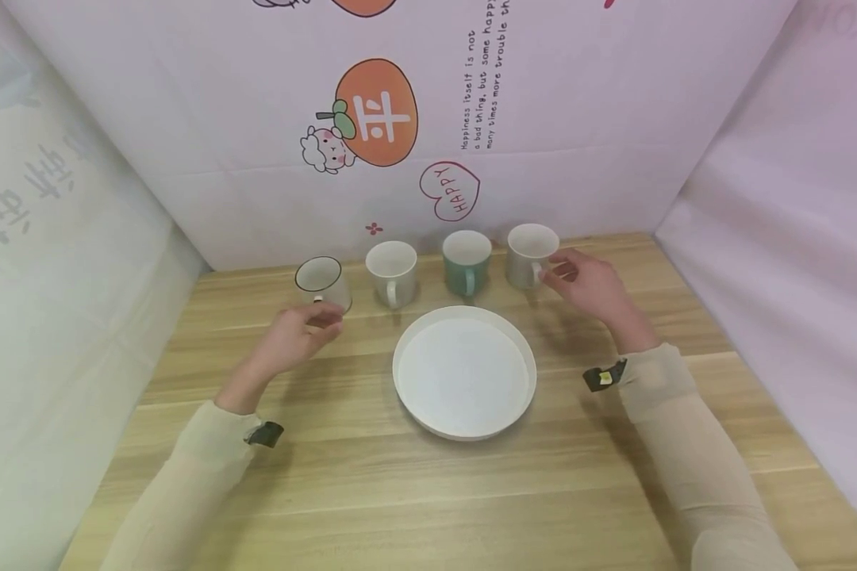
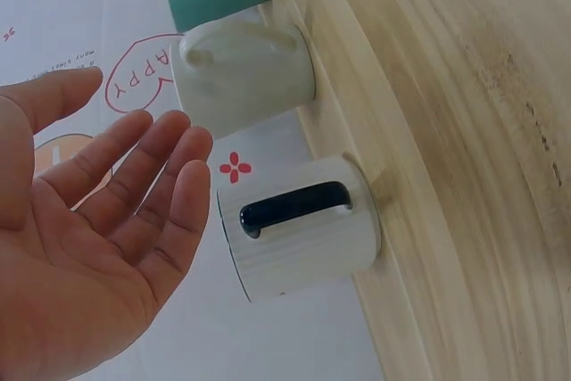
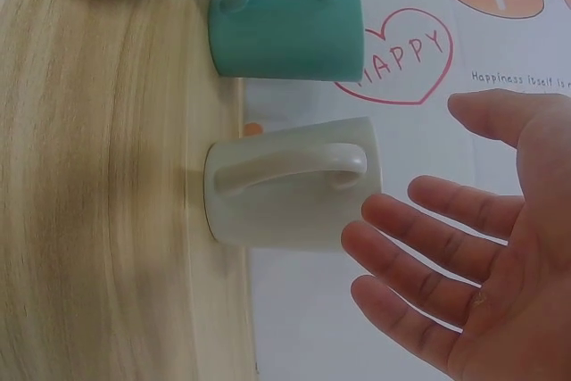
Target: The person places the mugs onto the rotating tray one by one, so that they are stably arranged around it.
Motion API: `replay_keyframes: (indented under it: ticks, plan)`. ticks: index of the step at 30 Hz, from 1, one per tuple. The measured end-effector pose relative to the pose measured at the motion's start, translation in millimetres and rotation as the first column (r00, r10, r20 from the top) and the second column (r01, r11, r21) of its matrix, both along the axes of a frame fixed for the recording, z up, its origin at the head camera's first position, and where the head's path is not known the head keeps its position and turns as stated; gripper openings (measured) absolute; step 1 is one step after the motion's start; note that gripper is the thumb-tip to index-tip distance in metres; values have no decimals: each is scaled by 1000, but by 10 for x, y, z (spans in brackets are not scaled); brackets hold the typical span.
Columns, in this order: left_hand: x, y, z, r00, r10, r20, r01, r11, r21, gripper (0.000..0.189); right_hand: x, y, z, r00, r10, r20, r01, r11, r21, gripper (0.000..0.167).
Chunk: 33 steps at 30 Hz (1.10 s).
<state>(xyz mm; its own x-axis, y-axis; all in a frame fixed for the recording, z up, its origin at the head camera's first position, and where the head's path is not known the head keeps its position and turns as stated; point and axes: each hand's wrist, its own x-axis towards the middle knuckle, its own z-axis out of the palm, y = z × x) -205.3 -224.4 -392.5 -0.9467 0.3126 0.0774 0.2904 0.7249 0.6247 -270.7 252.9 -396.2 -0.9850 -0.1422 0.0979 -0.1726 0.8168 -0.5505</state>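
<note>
Across mid-frame, four mugs (image 1: 464,277) stand on the worktop (image 1: 428,500) behind a tray (image 1: 464,373), handles (image 1: 392,295) toward the bottom edge, presumably for easy reach; the left hand (image 1: 293,337) hovers near the leftmost mug (image 1: 338,287), the right hand (image 1: 594,287) beside the rightmost mug (image 1: 523,268), fingers (image 2: 186,211) loose, gripping nothing.

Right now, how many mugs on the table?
4, in a row beyond the round tray. Left to right: dark-rimmed mug by the left hand, white mug, green mug, pale mug by the right hand. None appears hidden.
</note>
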Motion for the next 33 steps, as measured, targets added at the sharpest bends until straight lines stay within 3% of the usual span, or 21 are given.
replay_keyframes:
  ticks: [5, 15, 33]
  plan:
    - [-5, 47, -34, 1000, -24, -8, 24, 999, 26, 30, -7, 5, -5, 1000, 1, -4, -1, 1000, -4, 52]
    - [8, 123, -61, 998, -49, 48, 47, 997, 55, 32, -21, 17, -15, 1000, 1, -3, -1, 1000, -18, 51]
    - [39, 193, -185, 995, -43, 89, 38, 997, 61, 33, -23, 41, -52, 1000, -4, -26, 2, 999, -54, 46]
